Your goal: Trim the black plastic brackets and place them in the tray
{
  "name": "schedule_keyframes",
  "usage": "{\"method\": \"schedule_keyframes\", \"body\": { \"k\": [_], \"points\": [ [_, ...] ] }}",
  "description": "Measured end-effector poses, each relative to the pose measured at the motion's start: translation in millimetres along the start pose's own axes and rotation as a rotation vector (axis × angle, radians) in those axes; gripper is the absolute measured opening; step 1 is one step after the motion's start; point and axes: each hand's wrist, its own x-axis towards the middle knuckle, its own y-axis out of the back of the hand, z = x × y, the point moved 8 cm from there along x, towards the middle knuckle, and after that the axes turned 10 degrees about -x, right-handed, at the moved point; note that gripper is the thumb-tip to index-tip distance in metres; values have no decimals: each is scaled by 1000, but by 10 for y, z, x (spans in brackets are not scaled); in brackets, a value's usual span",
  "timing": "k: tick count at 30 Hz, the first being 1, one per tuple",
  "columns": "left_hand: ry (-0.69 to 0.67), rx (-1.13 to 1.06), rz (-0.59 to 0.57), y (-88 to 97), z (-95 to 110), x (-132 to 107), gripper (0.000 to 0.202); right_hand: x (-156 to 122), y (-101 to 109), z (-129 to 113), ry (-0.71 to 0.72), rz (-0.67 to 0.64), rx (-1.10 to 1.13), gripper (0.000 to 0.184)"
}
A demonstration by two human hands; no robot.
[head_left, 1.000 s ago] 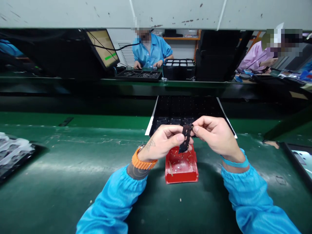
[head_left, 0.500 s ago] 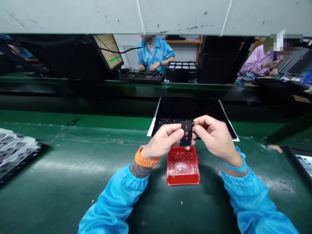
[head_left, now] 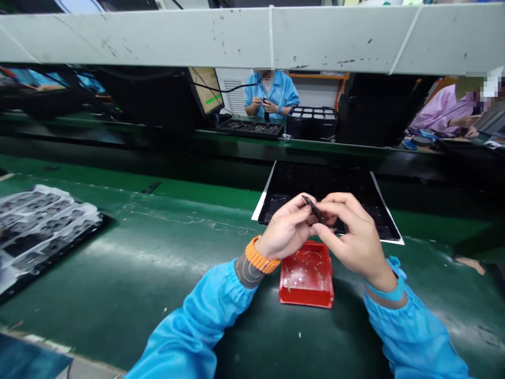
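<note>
A thin black plate-like part (head_left: 314, 209) is held up between my two hands, turned nearly edge-on to me. My left hand (head_left: 286, 225), with an orange watch strap at the wrist, grips its left side between thumb and fingers. The fingers of my right hand (head_left: 352, 231) close on its right side. Under the hands a red plastic bin (head_left: 306, 300) rests on the green bench, with small scraps scattered in it. Just behind the hands lies a black tray (head_left: 323, 179) on a white sheet.
At left, a black tray with a white liner (head_left: 84, 213) holds several dark parts. A grey beam (head_left: 221, 39) crosses above the bench (head_left: 158, 263). Across it, a person in blue (head_left: 272, 95) handles something dark beside a monitor; another in pink (head_left: 444, 110) sits at right.
The black part has turned from face-on to nearly edge-on, both hands still on it. My view has shifted left, so more of the left tray shows. The person in blue has raised their hands.
</note>
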Motion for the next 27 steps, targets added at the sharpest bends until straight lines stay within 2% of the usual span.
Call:
{"method": "schedule_keyframes", "body": {
  "k": [2,4,6,10,13,16,19,22,25,27],
  "points": [
    [-6,-17,-7,-11,-23,-4,23,-3,41,-79,102,88,-103,21],
    [-67,75,-20,-17,8,-10,17,-13,86,-152,194,158,-176,24],
    [-223,288,-42,-36,126,-34,15,-27,125,-201,255,198,-219,29],
    [-647,681,-114,-159,445,-199,20,-52,205,-226,287,251,-279,32],
    [-787,854,-174,-239,550,-293,16,-57,244,-231,290,275,-282,33],
    [-806,955,-232,-308,564,-314,12,-40,245,-242,300,256,-243,32],
    [-780,904,-248,-336,565,-301,8,-31,239,-225,305,229,-186,32],
    [-731,774,-166,-283,580,-272,2,-31,242,-70,183,198,-46,34],
    [-656,662,-61,-182,571,-241,12,-62,256,83,44,205,37,28],
    [-608,633,-16,-127,552,-222,20,-89,285,79,46,240,-8,22]
  ]
}}
